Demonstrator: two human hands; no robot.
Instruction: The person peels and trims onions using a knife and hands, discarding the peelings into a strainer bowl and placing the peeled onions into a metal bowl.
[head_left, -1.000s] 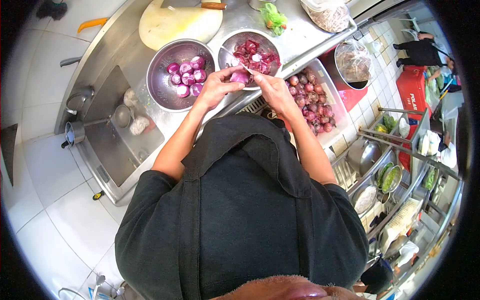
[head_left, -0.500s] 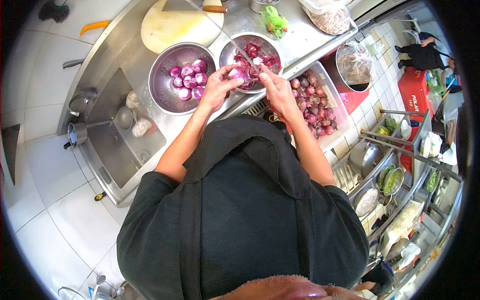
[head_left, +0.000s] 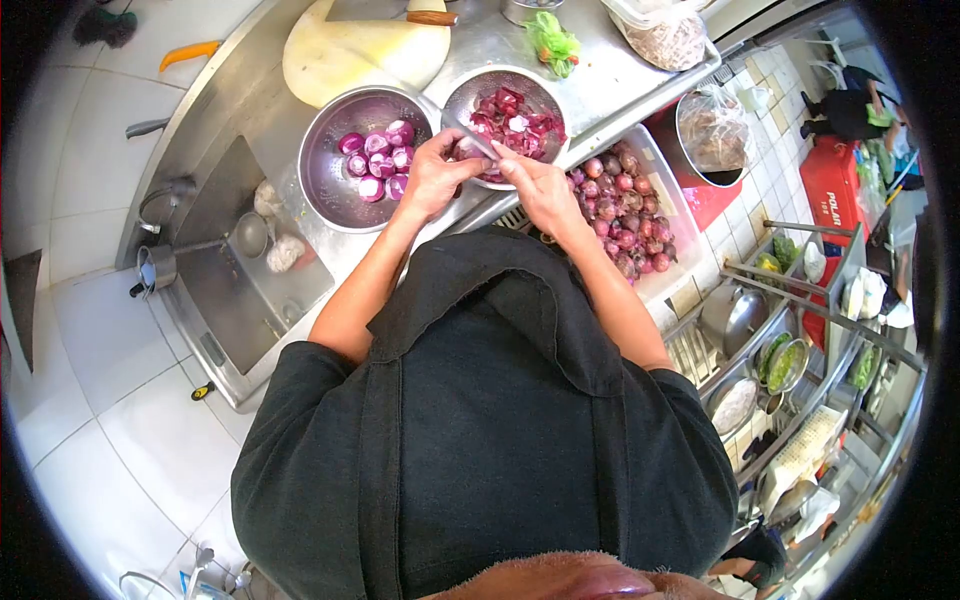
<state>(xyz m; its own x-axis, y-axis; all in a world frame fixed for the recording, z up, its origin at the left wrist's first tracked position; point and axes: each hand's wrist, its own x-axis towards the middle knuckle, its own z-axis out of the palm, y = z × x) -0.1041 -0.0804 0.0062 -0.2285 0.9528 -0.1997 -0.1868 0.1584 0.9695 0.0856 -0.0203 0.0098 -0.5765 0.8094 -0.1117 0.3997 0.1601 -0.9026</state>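
Observation:
My left hand is closed round a red onion, mostly hidden by the fingers, at the near rim of a metal bowl of onion skins. My right hand grips a knife, its handle covered by the fingers; the blade slants up and left over the onion. Left of my hands, several peeled onions sit in a metal bowl. Unpeeled red onions fill a pale plastic crate beyond my right forearm.
A round cutting board with a wooden-handled knife lies behind the bowls. A sink is at left. Green netting rests on the counter. At right stand a bagged metal pot, a red cooler, shelving and a person.
The knife blade has swung down and left, from standing over the skins to lying across the onion. My right hand has shifted slightly left, nearer my left hand.

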